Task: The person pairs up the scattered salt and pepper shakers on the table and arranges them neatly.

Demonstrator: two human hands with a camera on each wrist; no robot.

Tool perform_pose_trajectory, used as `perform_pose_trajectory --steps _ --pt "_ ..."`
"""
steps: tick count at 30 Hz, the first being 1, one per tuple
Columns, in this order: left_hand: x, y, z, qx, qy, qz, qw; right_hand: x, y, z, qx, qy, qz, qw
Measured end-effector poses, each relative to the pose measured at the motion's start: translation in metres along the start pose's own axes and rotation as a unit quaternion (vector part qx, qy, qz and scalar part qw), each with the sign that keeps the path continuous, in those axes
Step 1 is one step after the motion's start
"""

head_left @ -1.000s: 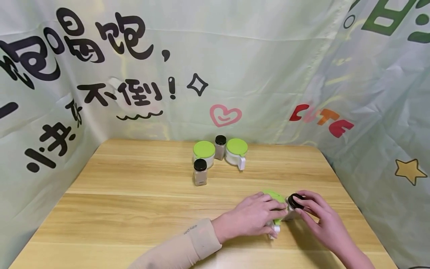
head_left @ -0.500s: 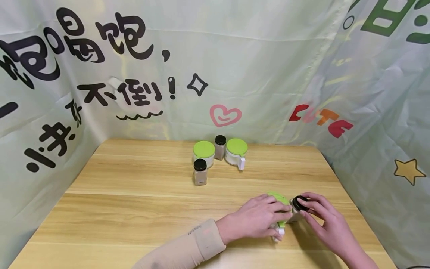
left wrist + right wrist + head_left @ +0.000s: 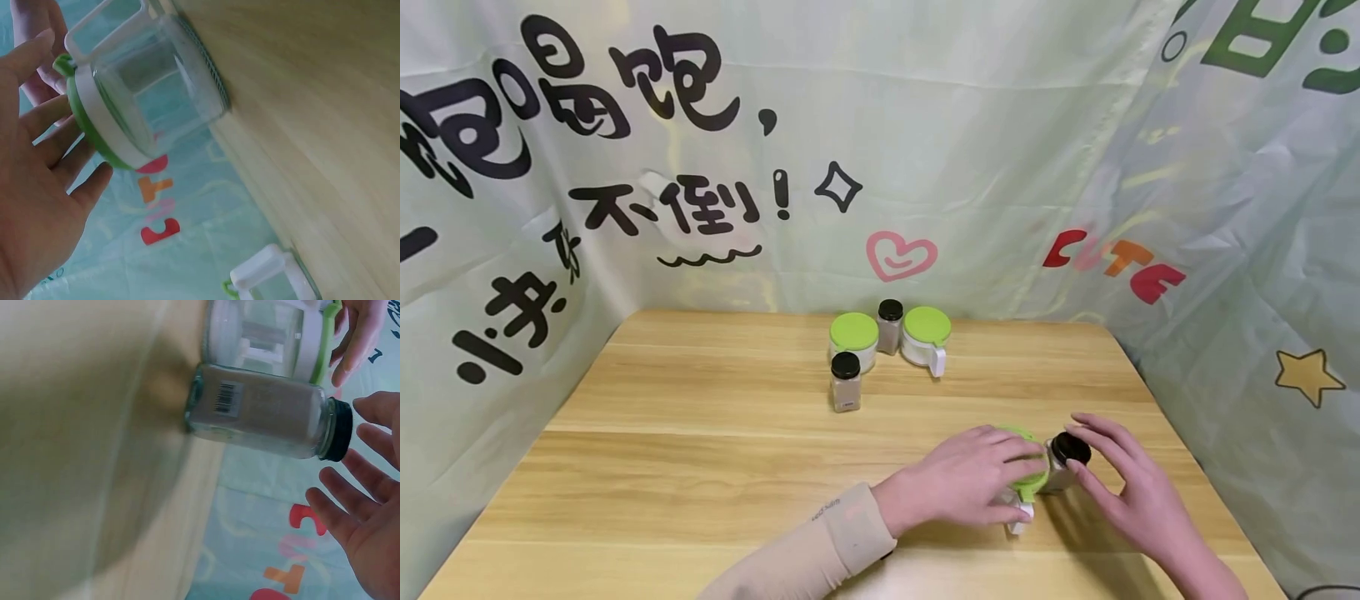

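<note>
The left arm, in its beige sleeve, stretches low across the table with the left hand palm down over a green-lidded jar, fingers loosely straight and resting at the lid, while the bare right hand faces it, thumb and fingers spread wide by the black cap of a square bottle, gripping nothing. Jar and bottle stand upright, side by side, on the wooden table; farther back, near the printed cloth, a second jar, second bottle and third jar cluster behind a third bottle.
</note>
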State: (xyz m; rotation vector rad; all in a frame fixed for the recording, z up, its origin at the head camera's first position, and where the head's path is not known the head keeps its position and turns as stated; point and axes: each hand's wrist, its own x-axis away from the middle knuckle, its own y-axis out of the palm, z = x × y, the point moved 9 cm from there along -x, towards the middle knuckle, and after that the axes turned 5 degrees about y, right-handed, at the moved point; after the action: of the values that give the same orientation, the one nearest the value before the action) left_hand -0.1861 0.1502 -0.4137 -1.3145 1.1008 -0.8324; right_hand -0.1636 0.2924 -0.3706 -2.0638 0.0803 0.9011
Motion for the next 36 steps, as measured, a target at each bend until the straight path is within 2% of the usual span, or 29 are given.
perform_pose_trajectory --steps 7,12,19,24,30,36 --pt "0.014 -0.02 -0.022 0.013 -0.029 0.048 0.9984 -0.02 -0.003 -0.011 0.013 -0.006 0.006 1.0" --pt "0.031 -0.04 -0.042 0.018 -0.049 0.09 0.9946 -0.039 0.001 -0.019 0.025 -0.007 -0.017 1.0" --pt "0.053 -0.064 -0.071 0.015 -0.073 0.14 0.9873 -0.068 0.007 -0.041 0.035 -0.046 -0.032 0.998" --pt "0.072 -0.077 -0.093 0.011 -0.087 0.177 0.9803 -0.091 0.019 -0.057 0.051 -0.064 -0.066 0.994" --pt "0.094 -0.091 -0.121 0.008 -0.118 0.193 0.974 -0.118 0.038 -0.072 0.066 -0.084 -0.108 0.988" --pt "0.116 -0.099 -0.146 0.011 -0.144 0.192 0.9707 -0.141 0.061 -0.082 0.065 -0.087 -0.155 0.982"
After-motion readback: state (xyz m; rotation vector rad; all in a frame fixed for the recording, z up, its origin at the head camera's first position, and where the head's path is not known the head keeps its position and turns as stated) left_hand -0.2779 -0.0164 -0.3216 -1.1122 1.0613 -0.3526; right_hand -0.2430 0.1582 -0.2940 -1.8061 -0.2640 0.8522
